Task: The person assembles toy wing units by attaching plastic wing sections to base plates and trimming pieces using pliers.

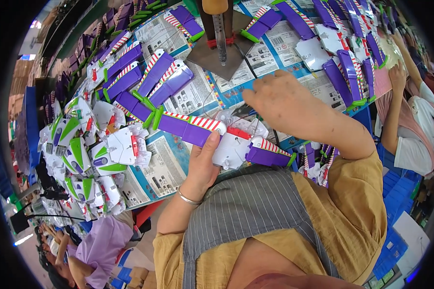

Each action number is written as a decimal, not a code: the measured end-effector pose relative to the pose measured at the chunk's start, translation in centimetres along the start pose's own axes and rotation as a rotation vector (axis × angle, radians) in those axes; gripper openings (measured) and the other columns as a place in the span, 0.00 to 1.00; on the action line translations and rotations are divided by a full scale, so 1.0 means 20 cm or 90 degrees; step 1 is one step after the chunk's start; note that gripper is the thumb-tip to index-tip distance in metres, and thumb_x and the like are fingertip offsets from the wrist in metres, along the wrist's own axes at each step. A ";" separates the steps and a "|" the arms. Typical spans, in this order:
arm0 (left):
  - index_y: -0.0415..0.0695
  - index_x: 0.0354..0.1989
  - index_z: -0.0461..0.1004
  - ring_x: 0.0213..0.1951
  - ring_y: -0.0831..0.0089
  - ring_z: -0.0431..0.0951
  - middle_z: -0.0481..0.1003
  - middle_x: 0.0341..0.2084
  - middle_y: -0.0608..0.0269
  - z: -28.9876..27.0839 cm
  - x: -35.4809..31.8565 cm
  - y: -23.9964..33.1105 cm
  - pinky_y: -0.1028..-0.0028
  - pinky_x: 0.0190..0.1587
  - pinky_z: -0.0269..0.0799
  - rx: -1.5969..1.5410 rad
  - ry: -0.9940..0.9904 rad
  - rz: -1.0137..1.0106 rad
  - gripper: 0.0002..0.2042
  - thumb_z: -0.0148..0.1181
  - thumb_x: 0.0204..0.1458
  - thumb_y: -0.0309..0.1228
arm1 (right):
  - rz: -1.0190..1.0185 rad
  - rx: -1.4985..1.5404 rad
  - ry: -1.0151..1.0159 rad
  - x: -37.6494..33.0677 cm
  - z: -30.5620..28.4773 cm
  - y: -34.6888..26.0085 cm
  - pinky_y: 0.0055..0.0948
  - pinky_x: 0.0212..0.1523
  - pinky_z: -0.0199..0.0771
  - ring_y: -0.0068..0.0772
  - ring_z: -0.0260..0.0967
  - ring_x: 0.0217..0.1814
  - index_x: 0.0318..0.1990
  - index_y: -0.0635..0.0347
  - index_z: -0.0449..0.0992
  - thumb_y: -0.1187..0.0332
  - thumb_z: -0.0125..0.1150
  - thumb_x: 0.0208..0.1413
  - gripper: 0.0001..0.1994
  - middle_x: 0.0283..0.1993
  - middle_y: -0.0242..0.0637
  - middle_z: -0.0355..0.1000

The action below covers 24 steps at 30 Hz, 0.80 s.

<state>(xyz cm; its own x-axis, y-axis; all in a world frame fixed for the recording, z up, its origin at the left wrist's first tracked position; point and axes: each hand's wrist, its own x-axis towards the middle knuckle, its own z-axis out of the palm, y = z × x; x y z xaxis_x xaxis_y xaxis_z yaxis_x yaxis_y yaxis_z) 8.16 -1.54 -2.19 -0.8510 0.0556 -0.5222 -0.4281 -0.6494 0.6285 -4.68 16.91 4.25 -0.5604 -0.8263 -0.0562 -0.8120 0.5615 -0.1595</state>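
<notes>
My left hand (203,161) grips a toy wing pack at the table's front edge. This wing pack (231,150) has a white middle with a red part, and a purple wing with red-and-white stripes and green tips on each side. Thumb on top, the hand holds it by the inner end of the left wing. Above the pack, to its right, my right hand (284,103) is closed, fingertips pinched together over the thin wires. What sits between those fingers is too small to make out. Just beyond stands an upright tool (220,38) with a yellowish top and metal shaft.
Several purple wings (159,72) lie at the left. White-and-green toy shells (74,154) are heaped at the far left. More wing packs (345,72) cover the right side. Printed sheets (166,166) line the table. At right, another person's hand (397,77) reaches in.
</notes>
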 end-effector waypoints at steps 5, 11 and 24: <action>0.42 0.53 0.65 0.50 0.69 0.71 0.70 0.47 0.61 0.01 0.01 -0.01 0.67 0.52 0.68 0.001 0.007 0.010 0.18 0.54 0.57 0.34 | -0.081 -0.093 0.041 0.02 0.02 -0.02 0.34 0.30 0.66 0.35 0.71 0.27 0.28 0.60 0.71 0.73 0.55 0.40 0.05 0.20 0.35 0.68; 0.42 0.52 0.64 0.49 0.66 0.72 0.71 0.47 0.59 -0.01 0.07 0.06 0.65 0.52 0.70 -0.048 0.067 0.042 0.17 0.54 0.56 0.34 | -0.137 0.080 -0.114 -0.02 -0.09 0.02 0.35 0.31 0.66 0.40 0.71 0.29 0.27 0.59 0.71 0.73 0.55 0.40 0.04 0.20 0.37 0.70; 0.44 0.50 0.68 0.47 0.73 0.72 0.72 0.44 0.64 0.00 0.05 0.03 0.71 0.50 0.69 0.047 0.010 0.014 0.15 0.55 0.56 0.33 | -0.072 -0.053 -0.010 0.07 0.05 0.04 0.32 0.35 0.67 0.35 0.70 0.31 0.26 0.59 0.71 0.72 0.56 0.39 0.04 0.24 0.36 0.69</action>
<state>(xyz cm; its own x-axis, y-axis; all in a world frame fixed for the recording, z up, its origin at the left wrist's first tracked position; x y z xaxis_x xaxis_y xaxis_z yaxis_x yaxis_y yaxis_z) 6.96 -2.00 -2.39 -0.8560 0.0300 -0.5162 -0.4309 -0.5931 0.6801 -6.05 16.14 3.01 -0.4627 -0.8845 -0.0587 -0.8807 0.4663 -0.0831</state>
